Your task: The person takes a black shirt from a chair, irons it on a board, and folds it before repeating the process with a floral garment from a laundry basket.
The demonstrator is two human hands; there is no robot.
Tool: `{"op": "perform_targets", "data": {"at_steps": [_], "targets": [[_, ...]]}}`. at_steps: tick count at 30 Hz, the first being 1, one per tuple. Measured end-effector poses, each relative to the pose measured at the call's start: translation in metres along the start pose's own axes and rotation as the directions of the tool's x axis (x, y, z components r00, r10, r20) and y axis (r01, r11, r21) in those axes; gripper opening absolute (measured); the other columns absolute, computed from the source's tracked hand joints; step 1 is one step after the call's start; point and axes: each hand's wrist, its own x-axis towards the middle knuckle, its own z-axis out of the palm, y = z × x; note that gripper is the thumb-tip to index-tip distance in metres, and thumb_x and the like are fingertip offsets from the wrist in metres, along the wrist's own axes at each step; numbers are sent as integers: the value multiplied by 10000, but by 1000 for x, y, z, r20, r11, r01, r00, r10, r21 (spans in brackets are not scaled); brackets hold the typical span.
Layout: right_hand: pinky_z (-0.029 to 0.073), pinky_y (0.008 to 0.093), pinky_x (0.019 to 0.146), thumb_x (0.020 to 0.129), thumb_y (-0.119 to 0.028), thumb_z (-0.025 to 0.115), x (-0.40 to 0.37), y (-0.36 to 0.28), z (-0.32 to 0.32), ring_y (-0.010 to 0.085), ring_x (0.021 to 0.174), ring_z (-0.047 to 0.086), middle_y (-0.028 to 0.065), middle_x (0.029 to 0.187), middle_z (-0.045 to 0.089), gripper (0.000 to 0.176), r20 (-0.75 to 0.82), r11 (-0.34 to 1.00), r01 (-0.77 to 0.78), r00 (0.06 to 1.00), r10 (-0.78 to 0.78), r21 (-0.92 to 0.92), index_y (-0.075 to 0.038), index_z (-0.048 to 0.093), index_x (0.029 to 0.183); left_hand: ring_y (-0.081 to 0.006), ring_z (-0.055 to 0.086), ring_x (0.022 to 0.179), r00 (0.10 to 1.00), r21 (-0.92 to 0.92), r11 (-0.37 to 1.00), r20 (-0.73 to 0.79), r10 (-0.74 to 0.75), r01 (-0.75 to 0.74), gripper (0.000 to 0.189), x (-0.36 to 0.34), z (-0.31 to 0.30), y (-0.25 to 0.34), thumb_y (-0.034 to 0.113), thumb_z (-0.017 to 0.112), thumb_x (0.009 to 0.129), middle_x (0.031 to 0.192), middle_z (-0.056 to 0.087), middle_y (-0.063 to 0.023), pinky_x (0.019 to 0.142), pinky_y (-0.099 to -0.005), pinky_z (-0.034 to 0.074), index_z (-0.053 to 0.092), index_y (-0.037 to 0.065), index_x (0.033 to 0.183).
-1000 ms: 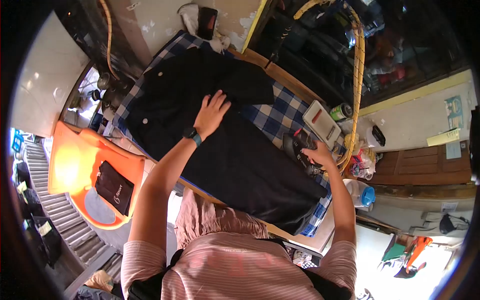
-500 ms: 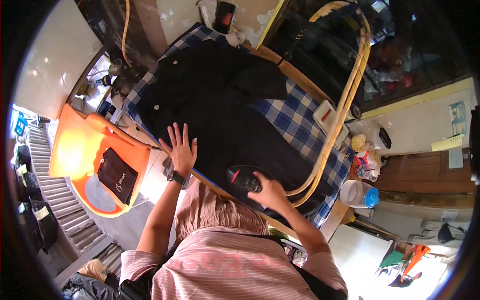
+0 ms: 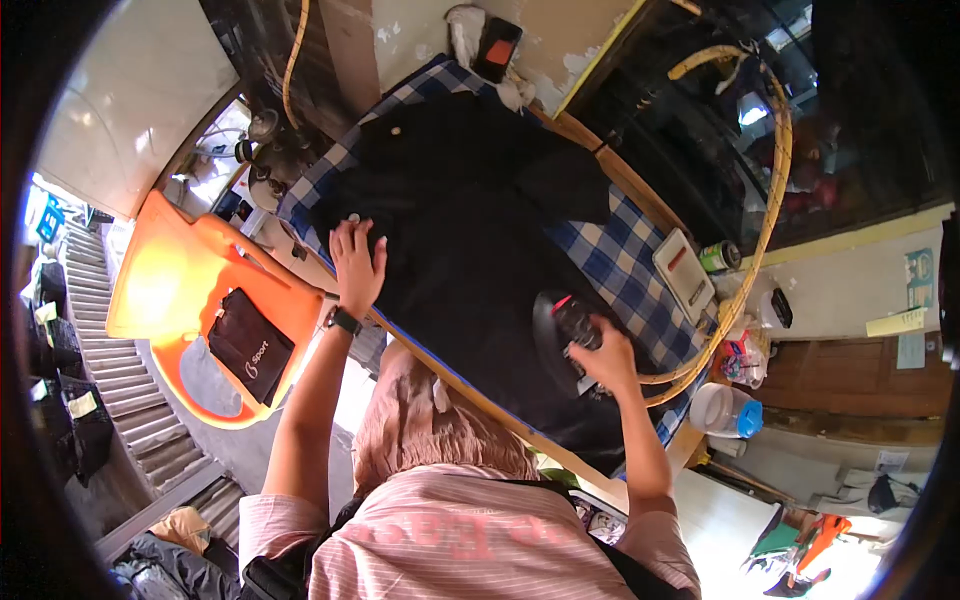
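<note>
A black garment (image 3: 450, 220) with a short sleeve and round buttons lies spread over a blue-and-white checked cloth (image 3: 640, 262) on the table. My left hand (image 3: 357, 265) rests on its near left edge beside a button, fingers bent slightly and thumb apart. My right hand (image 3: 608, 358) is wrapped round the handle of a dark iron (image 3: 548, 330) with a red part on top. The iron's sole is down on the right half of the garment, so the sole is hidden. A yellow-wrapped hose (image 3: 770, 200) arches from behind the iron.
A white tray (image 3: 684, 276) and a green can (image 3: 719, 256) stand along the far right edge. A clear jar with a blue lid (image 3: 722, 411) is at the right corner. An orange chair (image 3: 170, 270) holds a folded dark item (image 3: 250, 345) at left. A phone (image 3: 497, 48) lies at the back.
The iron has moved right and away from me in my right hand. My left hand has slid to the button, its fingers closer together and more bent. The view has shifted.
</note>
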Motion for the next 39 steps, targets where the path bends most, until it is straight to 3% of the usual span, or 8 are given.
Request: {"op": "perform_targets", "data": {"at_steps": [6,8,9,12,16,22,34,39], "targets": [[511,428,815,671,-363,712,13,-53,57,384,907,650,242,904,671,517,211,987,144,965,-155,70,-28,660,1062,-395,381,1283,993,256,961,-88,-82,102,689,89,27,-62,549,625,821,1319,460,-224,1024,-524,329,505,29,1257],[514,445,766,684,-363,706,37,-63,59,399,864,649,245,841,666,444,272,994,-69,961,45,80,-15,680,958,-393,442,1236,841,137,959,460,-285,250,769,114,24,-76,626,663,736,1271,525,-222,947,-529,390,552,27,1206],[515,346,542,731,-283,693,49,-48,77,233,515,651,125,575,629,302,69,996,26,997,-32,82,8,655,804,-369,574,1086,883,206,972,427,-196,116,811,119,27,-83,649,699,673,1118,627,-212,842,-487,462,582,4,1151],[517,455,682,706,-308,701,81,-82,52,397,763,669,214,761,677,526,155,908,-352,934,323,228,21,609,1106,-359,638,934,780,-23,992,620,-84,125,791,137,27,-98,612,717,680,952,669,-199,787,-438,496,579,-27,1126],[520,437,773,684,-295,708,68,-110,61,380,873,672,244,904,678,643,41,998,29,999,-32,62,21,545,1219,-364,645,846,901,-122,991,434,-2,61,725,136,27,-108,574,685,754,867,668,-188,708,-438,511,550,5,1182],[543,424,732,690,-373,704,22,-171,114,385,799,672,249,841,667,662,437,974,225,876,-203,1,-119,557,1283,-393,629,749,944,-126,991,319,82,-43,460,143,16,-118,475,575,890,827,651,-186,592,-470,492,542,30,1004],[528,420,664,692,-372,688,102,-63,45,346,683,683,225,718,663,422,101,907,-403,914,393,119,2,673,887,-377,635,814,921,-7,999,388,36,-36,461,130,23,-127,454,577,898,897,652,-190,625,-444,499,552,25,1065],[485,360,527,692,-312,683,134,4,-35,200,468,591,113,581,609,382,48,966,-231,973,227,119,22,658,874,-370,471,1185,976,59,998,216,6,-20,434,98,-1,-87,341,592,909,1228,526,-183,954,-461,382,502,64,1230]]}}
